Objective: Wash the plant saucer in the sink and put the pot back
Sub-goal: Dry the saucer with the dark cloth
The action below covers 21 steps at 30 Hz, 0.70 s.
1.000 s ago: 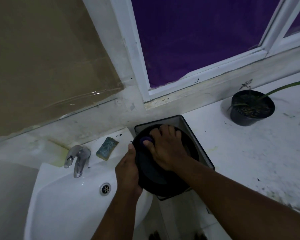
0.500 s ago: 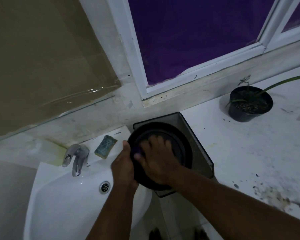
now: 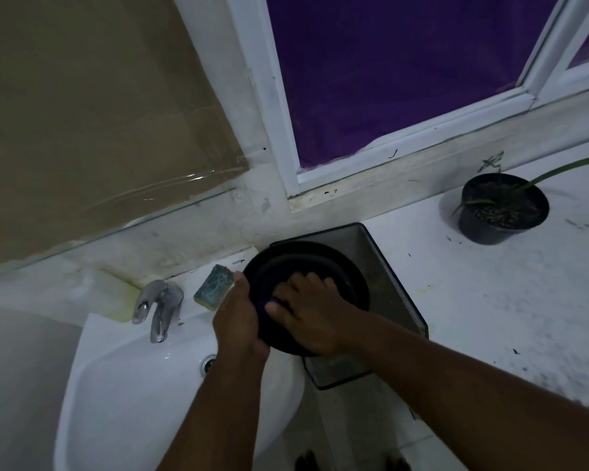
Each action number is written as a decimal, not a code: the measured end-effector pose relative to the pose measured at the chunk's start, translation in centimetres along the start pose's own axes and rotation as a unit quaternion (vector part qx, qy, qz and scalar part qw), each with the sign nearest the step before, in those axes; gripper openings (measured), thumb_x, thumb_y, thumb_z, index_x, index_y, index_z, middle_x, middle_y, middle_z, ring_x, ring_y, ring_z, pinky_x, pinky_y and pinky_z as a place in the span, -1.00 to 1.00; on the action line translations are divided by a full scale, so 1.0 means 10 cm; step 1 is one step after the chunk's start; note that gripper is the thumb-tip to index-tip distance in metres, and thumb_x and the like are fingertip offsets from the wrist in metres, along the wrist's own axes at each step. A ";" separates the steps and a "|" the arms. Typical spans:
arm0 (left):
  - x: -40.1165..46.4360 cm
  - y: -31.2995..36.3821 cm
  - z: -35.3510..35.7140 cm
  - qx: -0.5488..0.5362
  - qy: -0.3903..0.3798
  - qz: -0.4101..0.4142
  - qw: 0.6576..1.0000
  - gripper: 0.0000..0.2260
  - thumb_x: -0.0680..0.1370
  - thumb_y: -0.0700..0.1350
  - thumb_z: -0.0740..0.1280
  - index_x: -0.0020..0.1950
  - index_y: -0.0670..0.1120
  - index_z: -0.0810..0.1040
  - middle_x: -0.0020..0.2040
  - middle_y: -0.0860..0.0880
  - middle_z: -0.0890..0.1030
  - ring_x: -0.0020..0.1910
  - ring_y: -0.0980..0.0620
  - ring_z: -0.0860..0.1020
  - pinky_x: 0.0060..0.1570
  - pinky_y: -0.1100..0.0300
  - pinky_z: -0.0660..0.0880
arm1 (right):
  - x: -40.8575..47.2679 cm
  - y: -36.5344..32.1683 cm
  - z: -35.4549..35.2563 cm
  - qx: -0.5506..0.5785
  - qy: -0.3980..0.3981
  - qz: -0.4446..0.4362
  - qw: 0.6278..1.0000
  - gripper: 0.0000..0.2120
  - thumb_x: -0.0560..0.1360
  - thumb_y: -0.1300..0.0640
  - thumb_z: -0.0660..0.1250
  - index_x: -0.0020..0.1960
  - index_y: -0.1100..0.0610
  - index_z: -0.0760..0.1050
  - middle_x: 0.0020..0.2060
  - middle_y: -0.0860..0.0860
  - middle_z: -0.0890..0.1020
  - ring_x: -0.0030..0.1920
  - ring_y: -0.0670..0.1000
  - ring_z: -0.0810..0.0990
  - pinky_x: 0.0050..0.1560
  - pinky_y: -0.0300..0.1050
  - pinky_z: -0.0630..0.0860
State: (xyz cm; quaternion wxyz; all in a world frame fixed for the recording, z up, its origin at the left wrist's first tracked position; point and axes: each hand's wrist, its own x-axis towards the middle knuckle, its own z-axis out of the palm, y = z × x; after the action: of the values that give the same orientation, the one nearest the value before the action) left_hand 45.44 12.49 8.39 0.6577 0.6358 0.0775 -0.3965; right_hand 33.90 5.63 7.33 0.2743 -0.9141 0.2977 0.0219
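Observation:
My left hand (image 3: 238,317) grips the left rim of a round black plant saucer (image 3: 320,263), held tilted above the right edge of the white sink (image 3: 123,385). My right hand (image 3: 315,314) lies inside the saucer and presses a small purple scrubber (image 3: 269,302) against its bottom; most of the scrubber is hidden under the fingers. The black plant pot (image 3: 502,209) with soil and a long green leaf stands on the white counter at the far right.
A chrome tap (image 3: 159,307) stands at the sink's back, with a green-and-yellow sponge (image 3: 214,291) beside it. A dark square bin (image 3: 381,300) sits behind the saucer between sink and counter (image 3: 490,317). The window frame (image 3: 354,164) runs above.
My right hand has slid with the scrubber from the far side of the saucer toward its near left part. The left hand keeps its hold on the rim.

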 end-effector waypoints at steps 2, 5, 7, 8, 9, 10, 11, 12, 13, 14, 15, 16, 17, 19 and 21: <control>0.15 0.02 -0.12 0.009 -0.013 -0.028 0.999 -0.37 0.45 0.33 0.44 0.37 -0.05 0.58 0.25 -0.18 0.67 0.17 -0.22 0.67 0.21 -0.22 0.59 | -0.15 -0.03 -0.06 0.005 -0.025 -0.020 0.999 -0.40 0.65 -0.34 -0.15 0.45 -0.04 0.37 0.32 0.08 0.43 0.31 0.16 0.36 0.35 0.16 0.24; 0.20 0.05 -0.15 -0.010 -0.021 -0.100 0.995 -0.43 0.57 0.31 0.30 0.42 -0.06 0.53 0.27 -0.24 0.64 0.20 -0.28 0.64 0.11 -0.23 0.63 | -0.23 0.00 -0.20 -0.027 0.097 -0.069 0.993 -0.28 0.58 -0.43 -0.20 0.17 -0.04 0.59 -0.03 0.02 0.58 -0.01 0.05 0.52 0.01 0.00 0.40; 0.17 0.13 -0.11 -0.021 -0.019 -0.124 0.992 -0.49 0.65 0.24 0.21 0.43 -0.09 0.51 0.25 -0.25 0.65 0.21 -0.29 0.63 0.00 -0.16 0.67 | -0.20 0.04 -0.26 -0.050 0.158 -0.086 0.982 -0.25 0.56 -0.46 -0.20 -0.05 -0.03 0.63 -0.24 -0.05 0.56 -0.24 -0.03 0.52 -0.24 -0.11 0.29; 0.14 0.16 -0.07 -0.026 -0.021 -0.128 0.991 -0.51 0.67 0.21 0.20 0.44 -0.10 0.50 0.24 -0.26 0.65 0.21 -0.29 0.62 -0.07 -0.14 0.68 | -0.18 0.05 -0.29 -0.051 0.175 -0.085 0.979 -0.23 0.56 -0.47 -0.22 -0.14 -0.02 0.62 -0.31 -0.07 0.54 -0.31 -0.06 0.50 -0.31 -0.13 0.27; 0.11 0.18 -0.05 -0.020 -0.025 -0.126 0.991 -0.54 0.68 0.17 0.21 0.43 -0.11 0.49 0.22 -0.25 0.65 0.18 -0.28 0.62 -0.16 -0.11 0.69 | -0.16 0.07 -0.33 -0.046 0.190 -0.083 0.977 -0.23 0.56 -0.47 -0.23 -0.20 -0.02 0.60 -0.35 -0.09 0.53 -0.35 -0.07 0.48 -0.35 -0.14 0.28; 0.08 0.19 -0.03 -0.009 -0.024 -0.119 0.993 -0.60 0.68 0.13 0.24 0.39 -0.10 0.50 0.19 -0.24 0.65 0.14 -0.25 0.63 -0.24 -0.09 0.70 | -0.13 0.09 -0.37 -0.033 0.202 -0.079 0.976 -0.24 0.57 -0.46 -0.21 -0.23 -0.02 0.59 -0.37 -0.08 0.54 -0.38 -0.08 0.47 -0.36 -0.16 0.29; 0.02 0.21 0.00 0.004 -0.019 -0.106 0.994 -0.67 0.67 0.09 0.28 0.33 -0.08 0.52 0.14 -0.22 0.64 0.08 -0.22 0.63 -0.26 -0.07 0.69 | -0.12 0.10 -0.43 -0.011 0.213 -0.072 0.974 -0.25 0.59 -0.43 -0.19 -0.23 -0.01 0.61 -0.39 -0.08 0.55 -0.40 -0.10 0.46 -0.36 -0.19 0.30; 0.00 0.20 0.03 0.017 -0.017 -0.084 0.996 -0.73 0.66 0.07 0.32 0.26 -0.06 0.54 0.11 -0.19 0.63 0.05 -0.18 0.62 -0.19 -0.08 0.68 | -0.10 0.11 -0.48 0.019 0.228 -0.059 0.972 -0.26 0.62 -0.40 -0.18 -0.25 0.00 0.61 -0.42 -0.08 0.55 -0.43 -0.13 0.45 -0.35 -0.25 0.29; -0.05 0.19 0.08 0.030 -0.028 -0.059 0.997 -0.73 0.64 0.12 0.33 0.22 -0.03 0.55 0.10 -0.16 0.61 0.05 -0.15 0.62 -0.07 -0.10 0.67 | -0.08 0.12 -0.53 0.056 0.248 -0.038 0.966 -0.27 0.64 -0.37 -0.18 -0.30 0.00 0.57 -0.46 -0.10 0.52 -0.46 -0.16 0.44 -0.35 -0.32 0.27; -0.11 0.18 0.13 0.054 -0.021 -0.030 0.998 -0.64 0.61 0.24 0.32 0.22 -0.01 0.55 0.13 -0.13 0.61 0.09 -0.13 0.61 0.08 -0.13 0.63 | -0.07 0.12 -0.58 0.099 0.270 -0.011 0.958 -0.29 0.64 -0.36 -0.18 -0.37 -0.01 0.49 -0.50 -0.10 0.50 -0.48 -0.16 0.45 -0.35 -0.39 0.25; -0.11 0.13 0.17 0.096 -0.005 0.009 0.995 -0.49 0.53 0.41 0.28 0.19 0.02 0.56 0.16 -0.10 0.61 0.14 -0.12 0.60 0.21 -0.16 0.57 | -0.05 0.13 -0.63 0.142 0.290 0.023 0.946 -0.29 0.62 -0.36 -0.18 -0.42 0.01 0.45 -0.52 -0.08 0.50 -0.48 -0.16 0.48 -0.36 -0.42 0.25; -0.09 0.09 0.21 0.157 0.023 0.066 0.985 -0.36 0.44 0.55 0.19 0.10 0.03 0.58 0.15 -0.07 0.62 0.16 -0.11 0.59 0.29 -0.15 0.52 | -0.03 0.14 -0.67 0.180 0.296 0.061 0.936 -0.27 0.61 -0.35 -0.16 -0.43 0.08 0.44 -0.50 -0.03 0.53 -0.46 -0.14 0.51 -0.35 -0.44 0.27; -0.11 0.08 0.24 0.215 0.043 0.132 0.967 -0.34 0.41 0.60 0.10 -0.05 0.04 0.57 0.06 -0.04 0.63 0.09 -0.07 0.60 0.25 -0.09 0.52 | -0.01 0.17 -0.72 0.214 0.286 0.094 0.929 -0.25 0.62 -0.34 -0.14 -0.42 0.14 0.46 -0.47 0.03 0.57 -0.42 -0.12 0.54 -0.34 -0.43 0.31; -0.20 0.12 0.29 0.274 0.041 0.219 0.936 -0.40 0.50 0.52 0.04 -0.21 0.03 0.51 -0.18 0.03 0.59 -0.14 0.06 0.56 -0.05 0.13 0.51 | 0.02 0.23 -0.79 0.270 0.244 0.134 0.922 -0.23 0.62 -0.36 -0.11 -0.38 0.20 0.46 -0.40 0.09 0.62 -0.34 -0.04 0.59 -0.26 -0.30 0.42; -0.26 0.16 0.31 0.296 0.015 0.253 0.921 -0.37 0.49 0.44 0.05 -0.18 -0.10 0.54 -0.25 -0.02 0.57 -0.23 0.08 0.52 -0.23 0.25 0.38 | 0.04 0.29 -0.84 0.294 0.236 0.137 0.916 -0.27 0.62 -0.37 -0.10 -0.38 0.16 0.42 -0.39 0.07 0.60 -0.31 0.00 0.59 -0.18 -0.13 0.46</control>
State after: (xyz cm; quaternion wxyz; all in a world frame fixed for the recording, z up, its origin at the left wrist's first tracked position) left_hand 43.43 10.58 11.77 0.5168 0.8058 -0.1970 -0.2117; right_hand 31.60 -0.90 12.95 0.4470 -0.7207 0.4693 -0.2460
